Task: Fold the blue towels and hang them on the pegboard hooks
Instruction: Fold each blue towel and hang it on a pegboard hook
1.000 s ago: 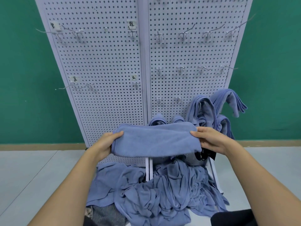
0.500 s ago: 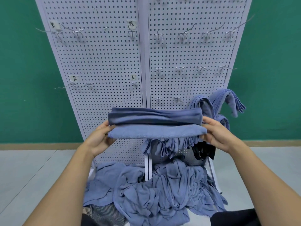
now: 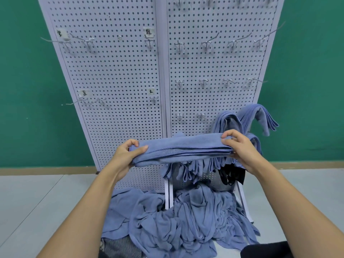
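Views: a single wide-angle camera, worn on the person's head.
Direction: forward and slightly down, square-on to the white pegboard [image 3: 115, 71], with the green wall [image 3: 22, 90] behind it.
Nearness: close; both forearms enter from the bottom corners, and the left hand [image 3: 123, 155] and right hand [image 3: 242, 148] meet near frame centre, each gripping an end of the folded towel [image 3: 186, 148].
Lower frame: grey floor [image 3: 37, 198] and the loose towel pile [image 3: 186, 224] at the pegboard's foot.
Edges: the pegboard's sides lean inward toward the bottom (the wide lens bends them), and its top is cut off by the upper edge.
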Demonstrator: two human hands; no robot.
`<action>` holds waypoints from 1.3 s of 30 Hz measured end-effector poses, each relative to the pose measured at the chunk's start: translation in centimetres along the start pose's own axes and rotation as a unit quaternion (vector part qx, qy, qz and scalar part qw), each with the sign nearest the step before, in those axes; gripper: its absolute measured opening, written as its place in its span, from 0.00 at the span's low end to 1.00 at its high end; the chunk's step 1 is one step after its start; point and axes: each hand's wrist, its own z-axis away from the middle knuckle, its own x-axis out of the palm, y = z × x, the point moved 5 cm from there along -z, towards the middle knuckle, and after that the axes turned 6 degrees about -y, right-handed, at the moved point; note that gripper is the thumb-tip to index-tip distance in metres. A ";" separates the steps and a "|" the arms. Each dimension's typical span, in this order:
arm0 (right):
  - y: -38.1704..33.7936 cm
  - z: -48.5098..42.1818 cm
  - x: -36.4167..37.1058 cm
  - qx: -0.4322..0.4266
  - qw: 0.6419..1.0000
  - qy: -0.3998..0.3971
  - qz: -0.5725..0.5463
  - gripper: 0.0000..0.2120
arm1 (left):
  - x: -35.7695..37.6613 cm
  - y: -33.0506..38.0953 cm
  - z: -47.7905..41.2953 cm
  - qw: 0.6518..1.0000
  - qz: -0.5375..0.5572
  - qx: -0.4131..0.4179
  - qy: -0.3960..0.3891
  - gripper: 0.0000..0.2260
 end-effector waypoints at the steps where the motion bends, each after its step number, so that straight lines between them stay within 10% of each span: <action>1: -0.3 0.0 0.0 -0.007 1.000 0.009 -0.009 0.05 | 0.1 -0.2 -0.2 1.000 -0.015 0.001 0.013 0.15; 10: -4.3 -0.4 2.0 -0.051 0.986 -0.003 -0.160 0.07 | 3.7 -2.2 -1.2 0.969 -0.245 -0.042 0.013 0.15; 17: -5.1 -1.4 5.0 -0.051 0.995 0.021 -0.087 0.06 | 12.9 -1.0 -0.2 0.977 -0.178 0.028 -0.113 0.28; 22: -5.5 -1.4 5.4 -0.052 0.987 0.023 -0.151 0.06 | 15.9 -1.6 -0.3 0.982 -0.175 0.061 -0.016 0.37; 30: -4.8 -0.4 1.3 -0.041 0.964 0.064 -0.253 0.02 | 13.3 -0.1 -0.4 0.952 -0.257 0.150 0.072 0.16; 35: 0.0 -0.3 -1.4 0.089 0.987 0.094 0.091 0.14 | 11.4 2.9 -0.7 0.929 -0.318 0.152 0.107 0.07; 39: -1.2 -0.3 0.6 0.008 0.972 0.025 0.235 0.18 | 12.9 5.1 -1.1 0.912 -0.365 0.142 0.123 0.04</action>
